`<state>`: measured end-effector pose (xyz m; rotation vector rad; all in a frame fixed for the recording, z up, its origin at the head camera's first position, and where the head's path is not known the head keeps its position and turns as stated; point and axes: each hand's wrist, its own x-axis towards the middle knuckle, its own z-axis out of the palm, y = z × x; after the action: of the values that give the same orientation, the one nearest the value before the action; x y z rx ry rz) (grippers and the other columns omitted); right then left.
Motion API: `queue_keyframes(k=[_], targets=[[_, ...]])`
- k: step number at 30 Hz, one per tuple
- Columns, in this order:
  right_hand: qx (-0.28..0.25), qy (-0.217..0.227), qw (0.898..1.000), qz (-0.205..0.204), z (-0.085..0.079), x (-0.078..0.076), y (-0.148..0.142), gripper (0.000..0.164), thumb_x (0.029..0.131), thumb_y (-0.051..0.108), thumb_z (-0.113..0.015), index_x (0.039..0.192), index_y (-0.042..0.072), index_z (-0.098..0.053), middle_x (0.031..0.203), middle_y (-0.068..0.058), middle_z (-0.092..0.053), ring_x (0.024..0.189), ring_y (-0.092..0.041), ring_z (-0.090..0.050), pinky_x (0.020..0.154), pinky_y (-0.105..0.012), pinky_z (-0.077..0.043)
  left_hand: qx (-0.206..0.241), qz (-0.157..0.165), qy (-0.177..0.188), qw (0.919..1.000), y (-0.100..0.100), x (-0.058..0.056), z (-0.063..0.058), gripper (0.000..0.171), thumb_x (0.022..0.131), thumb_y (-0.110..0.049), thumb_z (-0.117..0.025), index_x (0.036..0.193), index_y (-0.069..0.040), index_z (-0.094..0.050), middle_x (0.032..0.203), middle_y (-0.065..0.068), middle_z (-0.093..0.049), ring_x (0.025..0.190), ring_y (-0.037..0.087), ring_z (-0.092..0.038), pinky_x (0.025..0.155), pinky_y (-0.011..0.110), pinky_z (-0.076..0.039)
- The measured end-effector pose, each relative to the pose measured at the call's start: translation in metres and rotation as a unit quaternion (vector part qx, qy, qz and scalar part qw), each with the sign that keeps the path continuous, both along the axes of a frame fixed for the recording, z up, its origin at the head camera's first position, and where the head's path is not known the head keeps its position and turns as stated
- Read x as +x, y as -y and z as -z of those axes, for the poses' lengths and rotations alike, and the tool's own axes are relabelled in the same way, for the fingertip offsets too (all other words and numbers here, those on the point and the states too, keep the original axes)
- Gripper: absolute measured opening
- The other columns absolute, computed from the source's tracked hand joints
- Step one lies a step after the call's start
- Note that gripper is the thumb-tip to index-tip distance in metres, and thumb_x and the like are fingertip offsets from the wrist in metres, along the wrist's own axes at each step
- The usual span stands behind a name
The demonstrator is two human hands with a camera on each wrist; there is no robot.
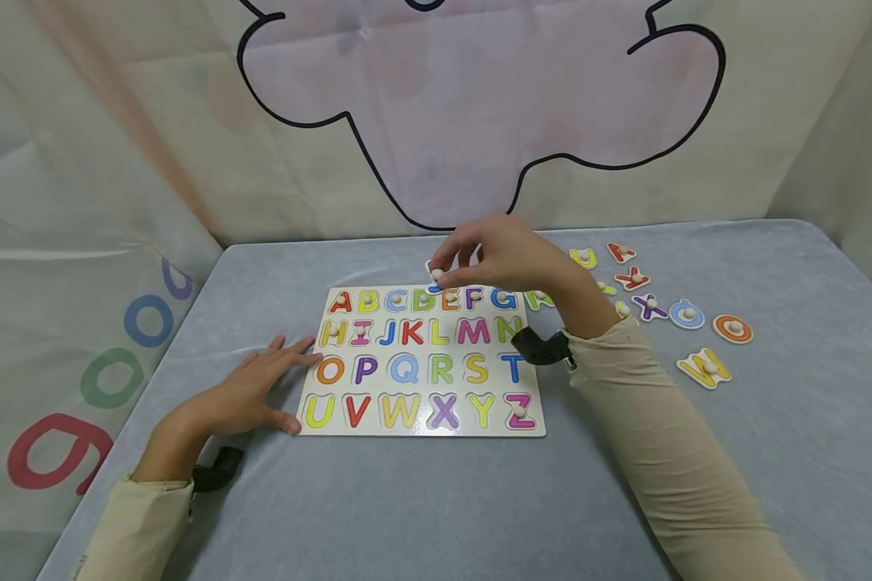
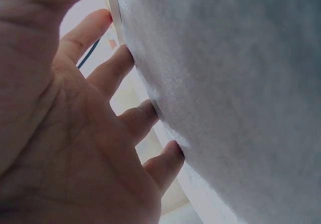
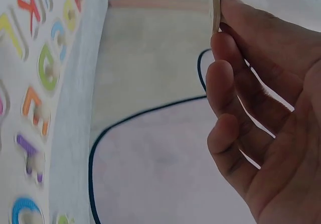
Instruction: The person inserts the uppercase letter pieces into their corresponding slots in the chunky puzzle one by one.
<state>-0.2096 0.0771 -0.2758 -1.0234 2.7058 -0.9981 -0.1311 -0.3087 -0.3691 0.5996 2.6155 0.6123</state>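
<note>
A white alphabet puzzle board (image 1: 421,432) lies on the grey-covered table. Above its far edge, my right hand (image 1: 509,254) pinches a letter puzzle piece (image 1: 433,289) that shows some blue and a small knob. In the right wrist view only the thin edge of this piece (image 3: 215,10) appears between thumb and fingertips, its letter face hidden. At the board's left side rests my left hand (image 1: 250,395), fingers spread, with thumb and a fingertip at the border. Knobbed pieces fill the A to I slots, and a Z piece (image 1: 519,411) sits bottom right.
Loose letter pieces lie right of the board, among them an orange O (image 1: 732,328), a yellow W or M-shaped piece (image 1: 703,368), a purple X (image 1: 649,307) and a red K (image 1: 632,279). A printed cloth backdrop (image 1: 291,186) hangs behind the table.
</note>
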Motion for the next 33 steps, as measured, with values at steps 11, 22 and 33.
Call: queue_keyframes(k=[11, 22, 33], targets=[[0.011, 0.071, 0.997, -0.008, 0.022, -0.006, 0.068, 0.015, 0.089, 0.029, -0.076, 0.102, 0.022, -0.077, 0.099, 0.008, -0.073, 0.091, -0.014, -0.065, 0.074, -0.027, -0.051, 0.004, -0.005, 0.007, 1.0, 0.002, 0.0, 0.001, 0.1, 0.064, -0.048, -0.087, 0.149, -0.021, -0.043, 0.167, 0.013, -0.018, 0.151, 0.053, 0.001, 0.114, 0.076, -0.002], [0.102, 0.118, 0.986, 0.06, 0.056, -0.005, 0.096, 0.016, 0.088, 0.028, -0.077, 0.103, 0.022, -0.076, 0.098, 0.007, -0.07, 0.096, -0.013, -0.058, 0.081, -0.028, -0.049, 0.001, -0.006, 0.003, 1.0, 0.002, 0.0, 0.006, 0.1, 0.062, -0.049, -0.088, 0.148, -0.021, -0.045, 0.167, 0.013, -0.02, 0.15, 0.054, -0.001, 0.113, 0.076, -0.003], [0.155, 0.123, 0.978, 0.064, 0.076, -0.004, 0.103, 0.008, 0.088, 0.029, -0.077, 0.092, 0.024, -0.073, 0.079, 0.009, -0.07, 0.058, -0.008, -0.061, 0.055, -0.024, -0.043, 0.006, -0.004, 0.001, 1.0, 0.004, 0.002, 0.006, 0.099, 0.062, -0.051, -0.086, 0.147, -0.021, -0.044, 0.167, 0.012, -0.017, 0.15, 0.054, -0.001, 0.113, 0.076, -0.002]])
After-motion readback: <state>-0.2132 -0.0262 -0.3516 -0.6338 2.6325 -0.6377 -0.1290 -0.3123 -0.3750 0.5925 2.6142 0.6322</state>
